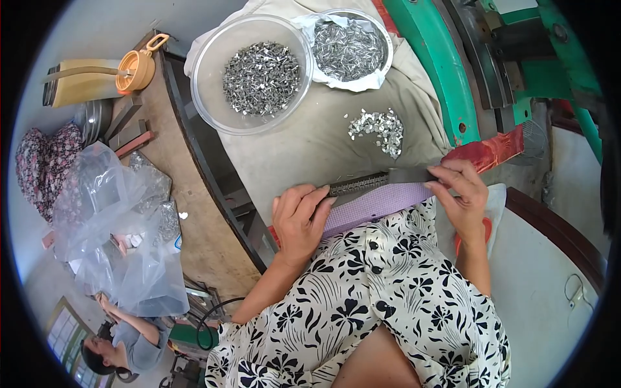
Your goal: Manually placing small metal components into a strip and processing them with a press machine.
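Across my lap lies a long dark metal strip [359, 184] with a row of small slots or teeth along it. My left hand [301, 218] pinches its left end between thumb and fingers. At the right end, my right hand [462, 194] grips a smooth dark flat piece [409, 175] that lies in line with the strip; whether the two are joined I cannot tell. A purple textured pad [372, 208] sits under the strip, against my patterned shirt. Beyond the strip, a small pile of shiny metal pieces [380, 129] rests on the beige cloth [310, 145].
A clear plastic bowl [206, 97] of small metal parts and a lined round bowl [388, 55] of thin metal pins stand at the far side. Green machinery [446, 77] rises at right. Plastic bags [116, 220] cover the left table [207, 226]. Another person [132, 343] is at lower left.
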Motion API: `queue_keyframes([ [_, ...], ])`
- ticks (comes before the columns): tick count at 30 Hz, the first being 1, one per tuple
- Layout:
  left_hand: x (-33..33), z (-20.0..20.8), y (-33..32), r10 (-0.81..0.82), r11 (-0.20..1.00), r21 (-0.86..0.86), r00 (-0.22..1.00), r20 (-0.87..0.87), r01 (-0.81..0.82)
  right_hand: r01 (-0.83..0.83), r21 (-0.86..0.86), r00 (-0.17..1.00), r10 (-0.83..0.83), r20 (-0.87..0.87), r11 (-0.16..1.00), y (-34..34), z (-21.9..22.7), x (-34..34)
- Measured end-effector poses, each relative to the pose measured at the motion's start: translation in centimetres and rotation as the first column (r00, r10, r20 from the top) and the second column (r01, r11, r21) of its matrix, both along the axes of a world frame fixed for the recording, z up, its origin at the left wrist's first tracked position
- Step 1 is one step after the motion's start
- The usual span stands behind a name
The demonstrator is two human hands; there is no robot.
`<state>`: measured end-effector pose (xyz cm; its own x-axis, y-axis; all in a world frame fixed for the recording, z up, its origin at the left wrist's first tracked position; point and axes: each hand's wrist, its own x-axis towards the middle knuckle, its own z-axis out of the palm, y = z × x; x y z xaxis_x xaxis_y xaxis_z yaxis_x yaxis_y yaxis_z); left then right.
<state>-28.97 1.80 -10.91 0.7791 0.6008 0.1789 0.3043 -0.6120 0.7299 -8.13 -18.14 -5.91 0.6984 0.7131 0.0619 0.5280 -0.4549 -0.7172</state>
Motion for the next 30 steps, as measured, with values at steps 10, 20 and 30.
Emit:
queue_keyframes([
  [10, 0.1, 1.7, 0.8, -0.037, 0.977, -0.215, 0.991, -0.126, 0.009, -0.307, -0.031, 0.946, 0.309, 0.099, 0.951, 5.0, 0.1, -1.2],
  [20, 1.1, 2.6, 1.0, -0.021, 0.961, -0.275, 0.974, -0.226, -0.043, -0.397, -0.111, 0.909, 0.407, 0.086, 0.911, 6.0, -0.1, -1.7],
  [30, 1.5, 3.1, 0.9, -0.01, 0.945, -0.317, 0.958, -0.288, -0.086, -0.221, -0.061, 0.974, 0.223, 0.037, 0.973, 4.6, -1.7, -1.3],
])
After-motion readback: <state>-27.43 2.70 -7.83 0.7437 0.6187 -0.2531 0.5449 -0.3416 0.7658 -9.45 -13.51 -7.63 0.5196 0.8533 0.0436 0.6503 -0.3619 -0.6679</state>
